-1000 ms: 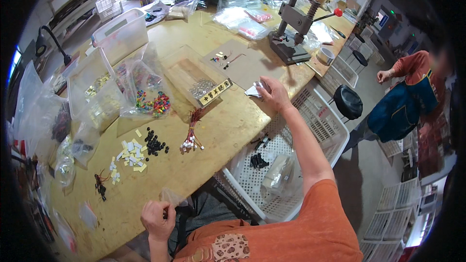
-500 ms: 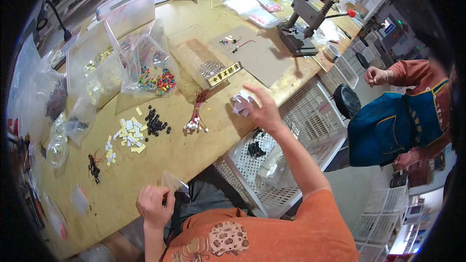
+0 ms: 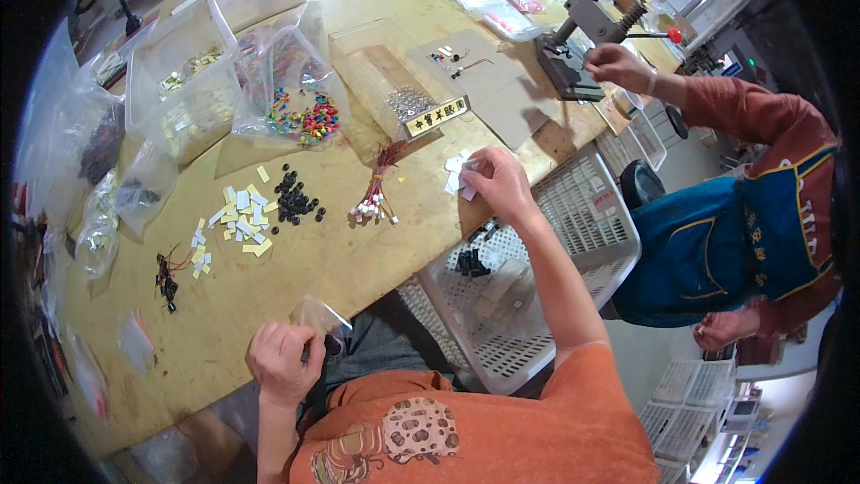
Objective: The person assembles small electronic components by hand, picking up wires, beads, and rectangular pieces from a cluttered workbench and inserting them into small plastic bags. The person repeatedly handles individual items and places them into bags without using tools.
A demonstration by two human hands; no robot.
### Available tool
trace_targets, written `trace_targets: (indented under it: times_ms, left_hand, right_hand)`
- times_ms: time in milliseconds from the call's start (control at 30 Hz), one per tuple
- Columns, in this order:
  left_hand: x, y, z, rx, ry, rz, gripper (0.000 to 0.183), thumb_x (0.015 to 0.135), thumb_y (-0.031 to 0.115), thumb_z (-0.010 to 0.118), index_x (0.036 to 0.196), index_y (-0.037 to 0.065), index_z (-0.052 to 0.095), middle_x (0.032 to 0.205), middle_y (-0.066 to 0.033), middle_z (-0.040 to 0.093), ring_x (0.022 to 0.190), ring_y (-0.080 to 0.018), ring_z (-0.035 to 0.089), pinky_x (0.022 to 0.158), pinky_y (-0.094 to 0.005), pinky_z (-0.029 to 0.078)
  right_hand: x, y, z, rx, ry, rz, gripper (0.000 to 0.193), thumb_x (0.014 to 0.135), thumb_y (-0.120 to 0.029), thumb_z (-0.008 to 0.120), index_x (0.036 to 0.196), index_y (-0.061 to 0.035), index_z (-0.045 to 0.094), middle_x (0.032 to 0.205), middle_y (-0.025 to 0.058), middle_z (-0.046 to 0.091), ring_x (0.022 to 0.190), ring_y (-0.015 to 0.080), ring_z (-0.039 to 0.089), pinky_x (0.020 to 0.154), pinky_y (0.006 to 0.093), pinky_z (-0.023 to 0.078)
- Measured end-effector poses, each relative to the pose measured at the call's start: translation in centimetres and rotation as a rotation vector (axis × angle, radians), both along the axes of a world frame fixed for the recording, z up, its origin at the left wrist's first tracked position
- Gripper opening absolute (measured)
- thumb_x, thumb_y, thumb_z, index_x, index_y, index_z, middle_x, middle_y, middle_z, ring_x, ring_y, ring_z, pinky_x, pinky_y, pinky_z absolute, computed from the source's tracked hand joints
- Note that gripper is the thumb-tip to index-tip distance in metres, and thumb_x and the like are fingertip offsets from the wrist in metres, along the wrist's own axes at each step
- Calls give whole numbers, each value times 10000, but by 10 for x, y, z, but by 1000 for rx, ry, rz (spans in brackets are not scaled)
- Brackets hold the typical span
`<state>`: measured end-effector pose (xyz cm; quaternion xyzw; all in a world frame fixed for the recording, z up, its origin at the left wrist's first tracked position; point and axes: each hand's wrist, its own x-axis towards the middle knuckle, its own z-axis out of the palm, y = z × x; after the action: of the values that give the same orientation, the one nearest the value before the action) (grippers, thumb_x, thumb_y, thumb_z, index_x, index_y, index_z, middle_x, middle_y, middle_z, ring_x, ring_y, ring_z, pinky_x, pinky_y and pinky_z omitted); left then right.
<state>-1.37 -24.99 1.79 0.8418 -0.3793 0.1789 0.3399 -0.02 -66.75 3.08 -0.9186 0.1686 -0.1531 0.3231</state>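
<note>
We note the left hand (image 3: 285, 361) at lower centre-left, fingers curled and closed on the edge of a small clear plastic bag (image 3: 313, 312). The bag sits at the near edge of the worktable (image 3: 376, 255), its film standing out past the knuckles; we judge the grip is at the edge so the rest stays unblocked.

Right hand (image 3: 502, 184), right of centre: fingertips drawn close together over the loose white slips (image 3: 453, 164), touching the pile. We cannot tell whether a slip is pinched.

Centre-left, black round pieces (image 3: 294, 199) lie just beside the white and pale-yellow rectangles (image 3: 242, 215), with a bundle of wires with white connectors (image 3: 381, 184) to their right. We read the separate heaps as sorting by kind, all within reach. In the upper middle, a clear shallow tray (image 3: 356, 47) holds silvery bits (image 3: 408, 104), its walls presumably there to stop them scattering.

Upper right: a co-worker's hand (image 3: 618, 67) shows in front of a lever press (image 3: 593, 16); contact cannot be judged.
</note>
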Motion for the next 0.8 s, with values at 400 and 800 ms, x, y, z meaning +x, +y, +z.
trace_targets:
  times_ms: [400,800]
  left_hand:
    - [3,0,-2,10,-62,-39,208,740,60,770,808,115,582,692,-50,566,609,-272,549,553,-397,421]
    - [0,0,-4,7,-61,-25,201,744,58,763,817,110,583,703,-40,573,617,-264,551,557,-394,415]
  right_hand:
    - [6,-18,2,629,11,35,96,882,-61,716,951,2,695,867,44,703,766,94,618,690,253,499]
    - [0,-9,2,285,-99,-50,103,887,-85,708,949,-4,692,884,69,692,746,167,661,693,314,532]
